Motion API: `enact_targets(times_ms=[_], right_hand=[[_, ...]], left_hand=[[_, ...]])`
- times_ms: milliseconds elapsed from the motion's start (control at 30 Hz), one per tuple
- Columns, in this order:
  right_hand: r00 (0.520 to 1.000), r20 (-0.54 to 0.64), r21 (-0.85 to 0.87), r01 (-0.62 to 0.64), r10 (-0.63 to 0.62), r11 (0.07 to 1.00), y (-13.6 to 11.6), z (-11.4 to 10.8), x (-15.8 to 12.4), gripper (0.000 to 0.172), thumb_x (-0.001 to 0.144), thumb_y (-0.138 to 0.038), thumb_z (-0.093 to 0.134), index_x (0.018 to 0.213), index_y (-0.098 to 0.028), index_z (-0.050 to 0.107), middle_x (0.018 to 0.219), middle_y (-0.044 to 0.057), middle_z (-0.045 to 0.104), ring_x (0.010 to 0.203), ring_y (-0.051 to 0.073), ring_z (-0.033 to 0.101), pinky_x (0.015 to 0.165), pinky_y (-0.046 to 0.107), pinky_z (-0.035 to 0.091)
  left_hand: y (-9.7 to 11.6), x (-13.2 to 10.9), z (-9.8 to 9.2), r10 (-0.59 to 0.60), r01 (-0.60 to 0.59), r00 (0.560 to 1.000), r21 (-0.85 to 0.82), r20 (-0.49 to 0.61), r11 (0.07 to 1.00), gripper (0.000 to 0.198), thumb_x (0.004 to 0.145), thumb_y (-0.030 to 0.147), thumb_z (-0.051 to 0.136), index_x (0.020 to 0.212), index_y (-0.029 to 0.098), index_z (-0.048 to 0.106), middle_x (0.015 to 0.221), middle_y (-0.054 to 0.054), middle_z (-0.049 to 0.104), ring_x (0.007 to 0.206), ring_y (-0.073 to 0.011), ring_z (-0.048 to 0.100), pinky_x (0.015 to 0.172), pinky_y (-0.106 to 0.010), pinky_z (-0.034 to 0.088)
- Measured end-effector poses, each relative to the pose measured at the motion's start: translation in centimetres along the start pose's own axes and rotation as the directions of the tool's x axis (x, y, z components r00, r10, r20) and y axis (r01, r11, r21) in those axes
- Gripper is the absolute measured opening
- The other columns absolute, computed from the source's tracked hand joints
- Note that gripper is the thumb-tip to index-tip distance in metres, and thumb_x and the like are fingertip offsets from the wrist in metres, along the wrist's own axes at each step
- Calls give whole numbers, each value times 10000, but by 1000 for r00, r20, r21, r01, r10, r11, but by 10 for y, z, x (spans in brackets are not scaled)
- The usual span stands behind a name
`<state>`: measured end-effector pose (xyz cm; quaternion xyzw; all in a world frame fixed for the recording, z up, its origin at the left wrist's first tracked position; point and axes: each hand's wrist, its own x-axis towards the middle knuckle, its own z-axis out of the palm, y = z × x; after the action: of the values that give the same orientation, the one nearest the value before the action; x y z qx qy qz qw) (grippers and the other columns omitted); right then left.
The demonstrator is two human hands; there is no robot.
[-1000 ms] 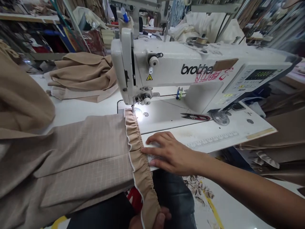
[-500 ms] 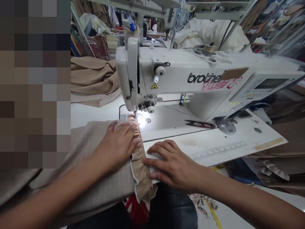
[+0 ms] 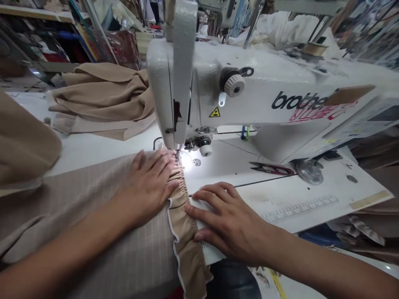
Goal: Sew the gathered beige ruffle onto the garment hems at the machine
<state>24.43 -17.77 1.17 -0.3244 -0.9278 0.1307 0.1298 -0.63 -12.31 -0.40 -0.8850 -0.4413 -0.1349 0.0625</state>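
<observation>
A gathered tan ruffle (image 3: 187, 232) with a white-edged side runs from the sewing machine's needle (image 3: 178, 154) down toward my lap. It lies along the edge of a pale striped fabric (image 3: 137, 249). My left hand (image 3: 149, 182) lies flat on the striped fabric, fingers spread, its fingertips beside the presser foot and the thumb on the ruffle. My right hand (image 3: 222, 216) rests on the table with fingers apart, index fingertip touching the ruffle's right edge. The white sewing machine (image 3: 264, 83) stands over the cloth, its lamp lighting the needle area.
Thread snips (image 3: 272, 168) lie on the machine bed, right of the needle. A clear ruler (image 3: 301, 207) lies along the table's front edge. Folded tan fabric (image 3: 106, 99) is piled at the back left, and another tan piece (image 3: 25, 141) sits at the far left.
The view has come closer to the machine. My left hand has shifted slightly back from the ruffle's seam and lies flatter. More of the ruffle shows; my right hand stays beside it.
</observation>
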Motion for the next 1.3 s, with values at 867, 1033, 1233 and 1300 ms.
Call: enact_targets(times_ms=[867,1033,1233,1300], right_hand=[[999,52,-86,-2,7,996,16,-8,30,394,1096,-459,452,1358,-207,603,1368,114,618,1322,296,495,1112,520,358],[999,49,-95,-8,13,995,23,-8,37,385,1097,-450,450,1350,-209,612,1383,110,613,1347,310,482,1127,527,341],[1000,22,-151,-8,11,989,34,-7,48,435,1092,-483,443,1361,-199,633,1399,128,611,1303,329,514,1096,533,360],[1000,28,-145,-4,9,989,35,-9,51,438,1090,-486,448,1360,-199,639,1385,126,624,1284,329,531,1085,526,370]], left_hand=[[22,-19,4,58,-55,993,27,-102,998,501,1089,330,309,1358,2,577,1394,-232,654,1313,-377,570,1116,-593,317],[5,-14,15,68,-68,993,-4,-92,998,550,1083,387,319,1402,1,548,1448,-242,614,1367,-372,535,1167,-587,252],[-5,0,10,88,-89,992,-3,-93,996,592,1094,420,284,1346,-8,607,1413,-255,637,1352,-396,552,1151,-614,287],[0,0,6,113,-110,988,34,-102,993,522,1083,368,345,1315,-1,631,1406,-257,638,1362,-413,538,1166,-626,274]])
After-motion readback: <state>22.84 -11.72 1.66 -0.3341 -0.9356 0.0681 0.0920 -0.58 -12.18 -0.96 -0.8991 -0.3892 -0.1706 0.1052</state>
